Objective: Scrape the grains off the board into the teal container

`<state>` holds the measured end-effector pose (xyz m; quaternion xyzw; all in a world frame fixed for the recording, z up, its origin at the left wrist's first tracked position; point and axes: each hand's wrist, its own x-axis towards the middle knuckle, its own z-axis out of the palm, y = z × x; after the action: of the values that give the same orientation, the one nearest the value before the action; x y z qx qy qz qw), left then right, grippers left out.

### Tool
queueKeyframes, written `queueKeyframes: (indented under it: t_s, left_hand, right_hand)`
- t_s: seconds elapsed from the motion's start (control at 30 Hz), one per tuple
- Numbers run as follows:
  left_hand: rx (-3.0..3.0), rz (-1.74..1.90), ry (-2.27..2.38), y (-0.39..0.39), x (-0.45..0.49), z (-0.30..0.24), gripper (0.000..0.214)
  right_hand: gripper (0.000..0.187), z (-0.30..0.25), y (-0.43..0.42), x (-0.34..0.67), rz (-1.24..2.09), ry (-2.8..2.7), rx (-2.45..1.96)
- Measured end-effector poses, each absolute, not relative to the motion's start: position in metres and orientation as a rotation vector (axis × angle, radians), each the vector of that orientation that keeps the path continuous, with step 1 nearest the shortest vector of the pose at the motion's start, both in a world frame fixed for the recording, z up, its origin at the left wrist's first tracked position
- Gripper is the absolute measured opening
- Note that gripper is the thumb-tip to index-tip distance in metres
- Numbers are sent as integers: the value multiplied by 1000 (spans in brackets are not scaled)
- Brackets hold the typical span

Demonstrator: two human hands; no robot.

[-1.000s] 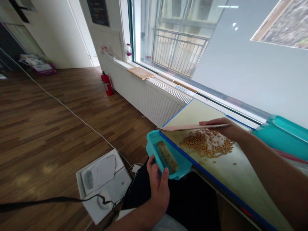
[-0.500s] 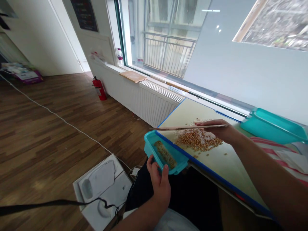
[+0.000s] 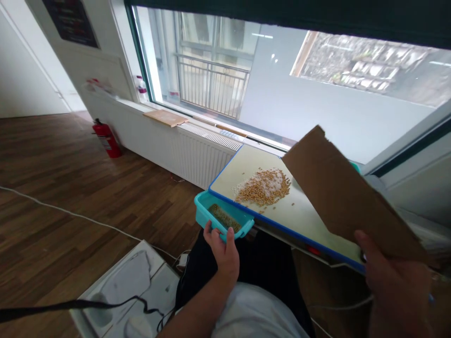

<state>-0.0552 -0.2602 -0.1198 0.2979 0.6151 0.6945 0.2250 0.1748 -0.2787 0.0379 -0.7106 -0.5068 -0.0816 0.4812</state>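
Observation:
My left hand (image 3: 223, 251) grips the near wall of a turquoise plastic tub (image 3: 202, 213), held against the table's edge. Inside the tub lies a layer of small greenish-brown grains (image 3: 223, 218). A flat piece of brown cardboard (image 3: 341, 192) is in my right hand (image 3: 391, 277), tilted up over the right part of the table. That hand is somewhat blurred, with its fingers partly behind the cardboard. On the cream tabletop, a pile of yellow soybeans (image 3: 259, 192) lies mixed with white grains (image 3: 276, 178), apart from both hands.
The cream table (image 3: 310, 220) has a blue rim and stands by the window. A white radiator (image 3: 183, 155) runs along the wall, with a wooden board (image 3: 167, 117) on the sill. A red fire extinguisher (image 3: 107, 138) and an open white box (image 3: 127, 281) are on the left.
The cardboard has swung from edge-on above the pile to raised and tilted at the right, carried by my right hand. My left hand still holds the tub. The view has turned right.

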Motion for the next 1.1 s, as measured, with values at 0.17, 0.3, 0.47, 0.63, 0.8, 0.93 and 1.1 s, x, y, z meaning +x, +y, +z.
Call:
queueKeyframes:
  t_s: [0.17,0.3,0.47,0.63,0.8,0.93,1.1]
  left_hand:
    - [861,1934,1710,-261,-52,-120,24]
    - [871,1943,1706,-260,-51,-119,24]
    - [871,1940,1699,-258,-50,-117,27]
    - [859,1970,1686,-256,-50,-119,28]
    - [822,1963,1694,-255,-53,-120,28]
    - [816,1951,1694,-254,-53,-119,28]
    - [801,1949,1701,-253,-52,-118,27]
  right_hand:
    - [66,15,-292,192,-268,-1095,-2271]
    - [59,6,-273,188,-235,-1267,-2291]
    - [57,2,-240,186,-365,-1306,-2227]
    - [52,4,-207,184,-366,-1330,-2217]
    - [51,2,-189,169,-319,-1327,-2198]
    - [49,2,-181,155,-331,-1376,-2211]
    - [46,5,-178,137,-325,-1419,-2209]
